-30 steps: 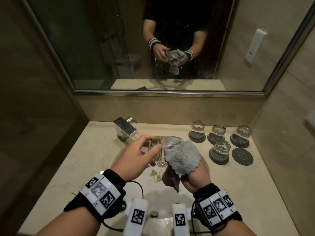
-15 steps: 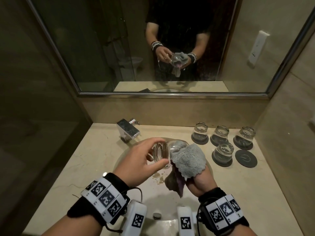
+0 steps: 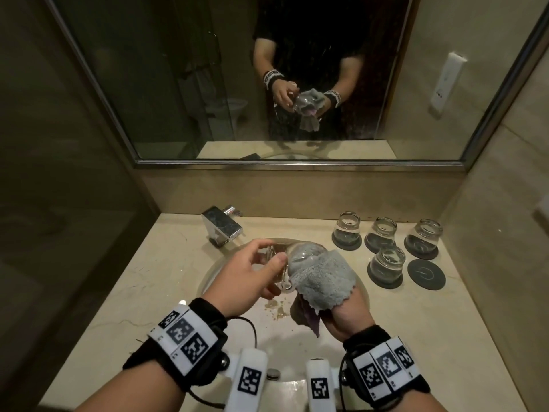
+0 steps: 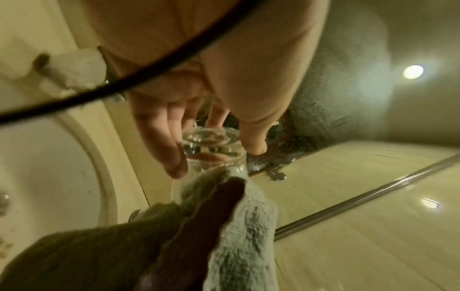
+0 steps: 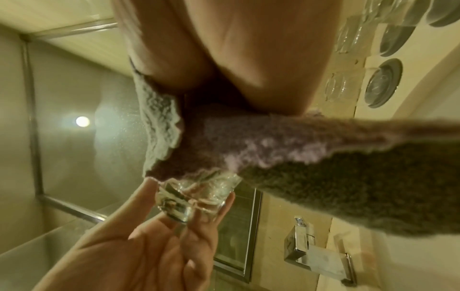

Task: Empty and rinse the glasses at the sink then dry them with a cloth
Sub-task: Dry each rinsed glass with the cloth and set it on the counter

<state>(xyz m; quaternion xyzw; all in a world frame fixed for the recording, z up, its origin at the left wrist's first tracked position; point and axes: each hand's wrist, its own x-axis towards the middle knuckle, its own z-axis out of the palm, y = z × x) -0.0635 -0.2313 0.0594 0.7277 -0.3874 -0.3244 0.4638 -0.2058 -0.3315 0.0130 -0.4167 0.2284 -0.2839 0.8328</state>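
Grey, fluffy cloth (image 3: pixel 322 278) wraps the right hand (image 3: pixel 347 316) and is pressed against a clear glass (image 3: pixel 285 260) held sideways over the sink (image 3: pixel 214 272). The left hand (image 3: pixel 246 281) grips the glass from the left, thumb and fingers curled round its thick base; in the left wrist view the fingertips (image 4: pixel 174 165) sit on either side of the base, and the cloth (image 4: pixel 224 226) covers the other end. The right hand's fingers are closed on the cloth, bunching it, with a purple underside (image 5: pixel 248 145) showing in the right wrist view, where the glass (image 5: pixel 196 195) meets the cloth edge. The two hands are close together, joined through the glass and cloth.

To the right on the beige worktop (image 3: pixel 133 292), four more glasses stand upright on dark round coasters: three in a far row (image 3: pixel 347 231) (image 3: pixel 383 234) (image 3: pixel 423 239) and one nearer (image 3: pixel 386 264). Just right of that nearer one lies a bare coaster (image 3: pixel 426 274). A square chrome tap (image 3: pixel 221 226) stands at the far left of the sink. Brown specks lie in the basin beneath the hands. The mirror (image 3: pixel 178 84) on the far wall reflects the person holding glass and cloth.
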